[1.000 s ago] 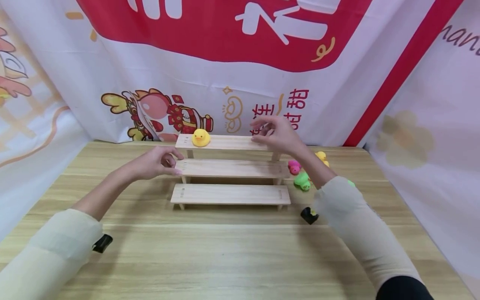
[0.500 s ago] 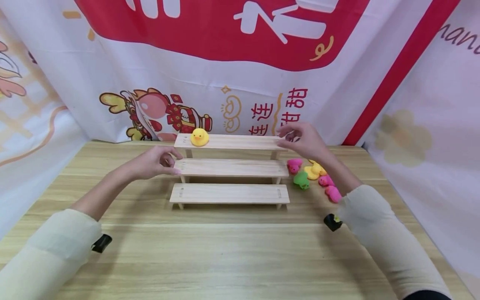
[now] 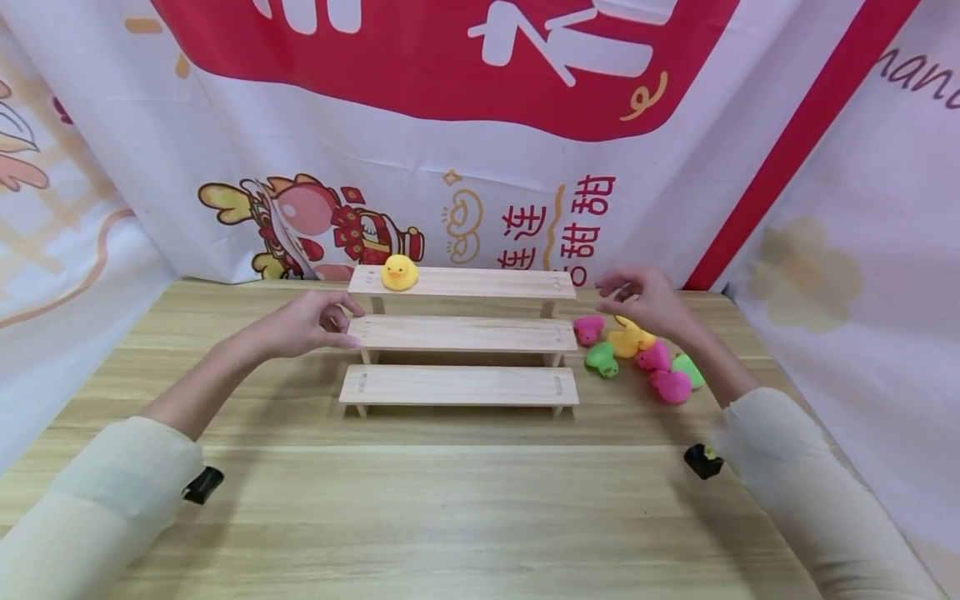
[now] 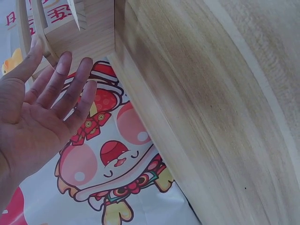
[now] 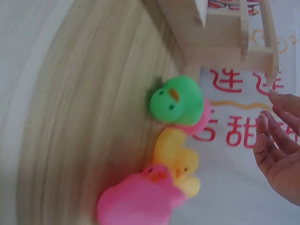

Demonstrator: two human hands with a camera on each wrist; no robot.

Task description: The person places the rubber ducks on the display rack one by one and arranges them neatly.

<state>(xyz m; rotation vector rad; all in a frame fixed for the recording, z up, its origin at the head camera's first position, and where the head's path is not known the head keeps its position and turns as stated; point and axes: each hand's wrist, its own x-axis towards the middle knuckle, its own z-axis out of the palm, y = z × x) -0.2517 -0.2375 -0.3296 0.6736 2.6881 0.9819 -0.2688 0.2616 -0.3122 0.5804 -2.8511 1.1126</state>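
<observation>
A pale wooden three-step rack [image 3: 461, 333] is standing upright on the surface [image 3: 442, 508], with the left hand [image 3: 309, 321] resting at its nine o'clock end. On its top step, toward eleven o'clock, a yellow duck [image 3: 399, 272] is sitting upright, facing six o'clock. Beyond the rack's three o'clock end, near the right hand [image 3: 647, 302], a pink duck [image 3: 588, 330] is lying, with a green duck [image 3: 602, 360] at its five o'clock, yellow toy rubber [image 3: 630, 337] at three, and two more pinks [image 3: 671, 387] and another green [image 3: 687, 369] around four.
</observation>
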